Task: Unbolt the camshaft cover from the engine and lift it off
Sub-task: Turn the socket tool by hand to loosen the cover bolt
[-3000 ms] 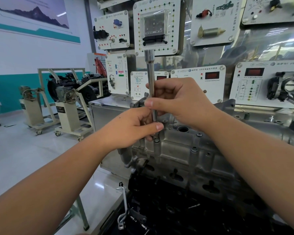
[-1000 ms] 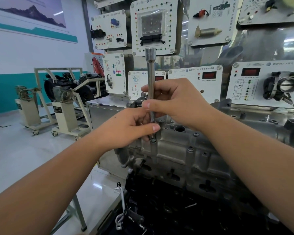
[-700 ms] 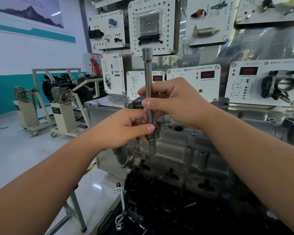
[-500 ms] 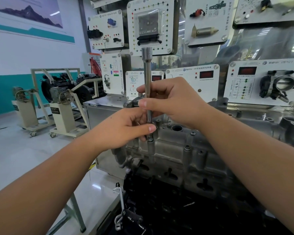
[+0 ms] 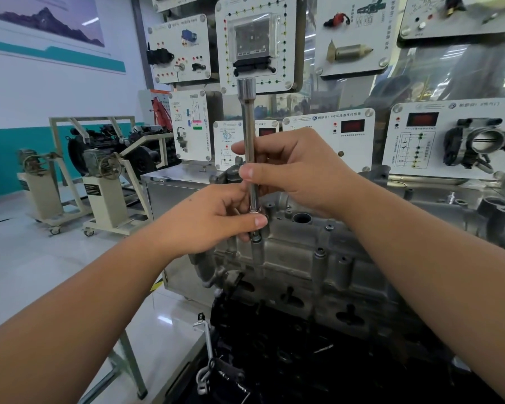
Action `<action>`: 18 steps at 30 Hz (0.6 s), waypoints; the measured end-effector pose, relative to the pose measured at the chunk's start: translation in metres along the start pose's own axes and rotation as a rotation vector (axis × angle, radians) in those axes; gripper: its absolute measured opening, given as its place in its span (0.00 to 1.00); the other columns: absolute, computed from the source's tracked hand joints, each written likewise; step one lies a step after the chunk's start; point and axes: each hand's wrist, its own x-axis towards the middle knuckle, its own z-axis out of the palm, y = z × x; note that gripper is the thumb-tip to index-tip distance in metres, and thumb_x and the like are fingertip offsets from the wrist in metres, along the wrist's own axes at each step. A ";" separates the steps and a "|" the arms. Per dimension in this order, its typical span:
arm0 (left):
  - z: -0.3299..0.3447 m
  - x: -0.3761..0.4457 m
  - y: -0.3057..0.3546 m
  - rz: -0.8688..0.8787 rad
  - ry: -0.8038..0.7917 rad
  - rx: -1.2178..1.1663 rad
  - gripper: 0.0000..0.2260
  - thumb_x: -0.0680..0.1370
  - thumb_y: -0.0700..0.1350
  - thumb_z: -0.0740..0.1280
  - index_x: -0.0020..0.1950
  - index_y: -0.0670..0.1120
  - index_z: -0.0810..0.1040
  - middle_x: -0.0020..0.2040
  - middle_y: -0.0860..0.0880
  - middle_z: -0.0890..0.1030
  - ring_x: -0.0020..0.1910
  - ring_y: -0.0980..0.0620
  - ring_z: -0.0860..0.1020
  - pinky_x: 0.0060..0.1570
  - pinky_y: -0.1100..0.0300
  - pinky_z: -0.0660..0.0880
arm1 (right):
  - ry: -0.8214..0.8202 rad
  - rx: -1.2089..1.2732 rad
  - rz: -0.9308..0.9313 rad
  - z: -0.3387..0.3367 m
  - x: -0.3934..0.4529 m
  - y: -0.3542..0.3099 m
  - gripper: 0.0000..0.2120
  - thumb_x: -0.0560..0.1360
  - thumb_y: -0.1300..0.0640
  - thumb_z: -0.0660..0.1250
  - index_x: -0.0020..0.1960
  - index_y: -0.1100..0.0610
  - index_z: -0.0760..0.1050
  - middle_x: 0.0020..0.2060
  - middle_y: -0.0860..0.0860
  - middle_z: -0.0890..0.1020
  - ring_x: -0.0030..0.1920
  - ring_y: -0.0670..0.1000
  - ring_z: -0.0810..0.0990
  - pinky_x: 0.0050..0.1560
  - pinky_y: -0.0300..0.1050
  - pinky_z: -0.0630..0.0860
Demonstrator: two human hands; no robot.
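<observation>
Both hands pinch a long, upright chrome socket extension bar, left hand below right hand, on the grey cast-aluminium camshaft cover.

Head view, forward-down, close over engine

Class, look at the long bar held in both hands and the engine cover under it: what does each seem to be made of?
Bar: probably chrome-plated steel, since it is bright and mirror-like with sharp highlights. Engine cover: likely cast aluminium, with a dull grey, slightly grainy surface and rounded moulded bosses.
</observation>
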 end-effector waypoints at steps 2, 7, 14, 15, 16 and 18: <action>0.000 0.000 -0.001 -0.003 0.012 0.020 0.17 0.75 0.54 0.71 0.47 0.40 0.78 0.40 0.46 0.83 0.33 0.63 0.82 0.32 0.71 0.71 | 0.038 -0.009 -0.011 0.002 0.000 0.001 0.13 0.74 0.64 0.75 0.53 0.49 0.82 0.45 0.64 0.84 0.47 0.62 0.85 0.52 0.58 0.84; 0.002 0.000 0.001 -0.014 0.043 -0.006 0.24 0.69 0.60 0.71 0.49 0.40 0.79 0.38 0.46 0.83 0.34 0.61 0.83 0.35 0.66 0.76 | 0.074 -0.083 -0.068 0.004 0.001 0.002 0.07 0.74 0.60 0.75 0.48 0.49 0.84 0.40 0.62 0.83 0.43 0.67 0.82 0.45 0.65 0.81; -0.004 -0.002 0.000 -0.032 -0.041 -0.065 0.19 0.74 0.56 0.67 0.50 0.40 0.80 0.38 0.47 0.83 0.38 0.56 0.84 0.38 0.60 0.78 | -0.003 -0.020 -0.054 -0.001 0.002 0.001 0.11 0.75 0.64 0.73 0.51 0.48 0.83 0.42 0.67 0.81 0.45 0.68 0.83 0.50 0.62 0.82; -0.004 -0.002 0.000 -0.024 -0.034 -0.051 0.20 0.74 0.56 0.68 0.49 0.38 0.80 0.38 0.45 0.83 0.37 0.57 0.84 0.37 0.61 0.78 | -0.011 -0.016 -0.056 -0.001 0.001 0.001 0.11 0.75 0.64 0.73 0.52 0.49 0.83 0.43 0.68 0.81 0.46 0.68 0.83 0.50 0.62 0.83; -0.004 -0.002 0.000 -0.016 -0.021 -0.036 0.22 0.73 0.58 0.68 0.49 0.37 0.79 0.38 0.45 0.83 0.37 0.57 0.84 0.37 0.60 0.78 | -0.016 -0.016 -0.060 -0.002 0.001 0.001 0.11 0.74 0.64 0.72 0.52 0.50 0.83 0.43 0.69 0.81 0.47 0.68 0.83 0.51 0.61 0.83; -0.001 -0.002 0.000 -0.005 0.006 -0.015 0.27 0.71 0.61 0.69 0.50 0.36 0.79 0.38 0.45 0.83 0.36 0.57 0.84 0.38 0.59 0.78 | -0.004 -0.018 -0.068 0.000 0.000 0.001 0.10 0.73 0.63 0.72 0.51 0.50 0.84 0.44 0.71 0.80 0.47 0.70 0.82 0.51 0.63 0.82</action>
